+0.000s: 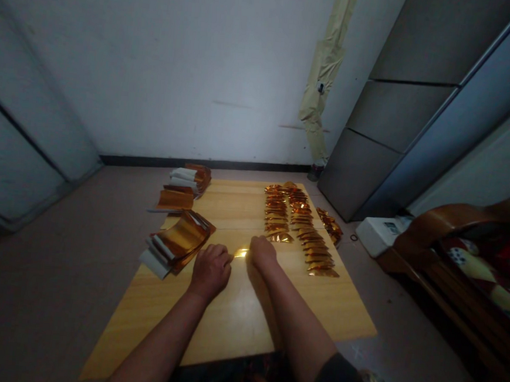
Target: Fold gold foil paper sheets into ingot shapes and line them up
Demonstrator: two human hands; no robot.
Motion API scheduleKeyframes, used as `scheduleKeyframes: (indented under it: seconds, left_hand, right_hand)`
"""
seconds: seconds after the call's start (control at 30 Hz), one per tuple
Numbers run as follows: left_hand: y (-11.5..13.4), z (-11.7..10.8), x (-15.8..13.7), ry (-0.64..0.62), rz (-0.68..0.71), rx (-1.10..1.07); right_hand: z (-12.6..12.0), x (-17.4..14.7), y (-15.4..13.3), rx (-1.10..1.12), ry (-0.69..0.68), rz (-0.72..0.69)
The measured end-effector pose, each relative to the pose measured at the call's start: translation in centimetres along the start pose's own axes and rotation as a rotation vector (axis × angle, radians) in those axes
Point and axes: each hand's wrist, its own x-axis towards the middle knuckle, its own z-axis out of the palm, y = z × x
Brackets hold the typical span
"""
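Observation:
A small strip of shiny gold foil paper (pixel 241 253) lies low over the table between my hands. My left hand (pixel 211 272) is closed at its left end, fingers curled. At the right end my right hand (pixel 262 253) is closed too, fingertips pressed on the strip. Left of my left hand is a stack of gold foil sheets (pixel 183 239) with white backs showing. Just beyond my right hand, two rows of folded gold foil pieces (pixel 276 211) overlap one another, the right row (pixel 316 249) reaching nearer to me.
The wooden table (pixel 235 325) carries everything. More foil sheets (pixel 177 198) sit at its far left edge. Beyond the right edge is a heap of folded foil pieces (pixel 329 225). A white box (pixel 376 234), a wooden bench (pixel 409 250) and a grey refrigerator (pixel 373 141) stand to the right.

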Motion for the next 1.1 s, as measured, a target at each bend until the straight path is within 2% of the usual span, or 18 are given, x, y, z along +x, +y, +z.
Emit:
scheduleKeyframes:
  seconds: [0.27, 0.67, 0.9, 1.1]
  left_hand:
    - [0.1, -0.1, 0.0, -0.030, -0.001, 0.017]
    - [-0.1, -0.1, -0.3, 0.006, 0.000, 0.015]
    - [0.0, 0.0, -0.4, 0.004, -0.002, 0.030]
    - [0.0, 0.0, -0.4, 0.007, 0.000, 0.029]
  right_hand:
    - [1.0, 1.1, -1.5, 0.145, -0.006, -0.163]
    - [0.6, 2.4, -0.9, 0.198, -0.065, -0.177]
    - [0.8, 2.3, -1.4, 0.128, -0.044, -0.145]
    - [1.1, 2.8, -0.7, 0.167, -0.020, -0.169]
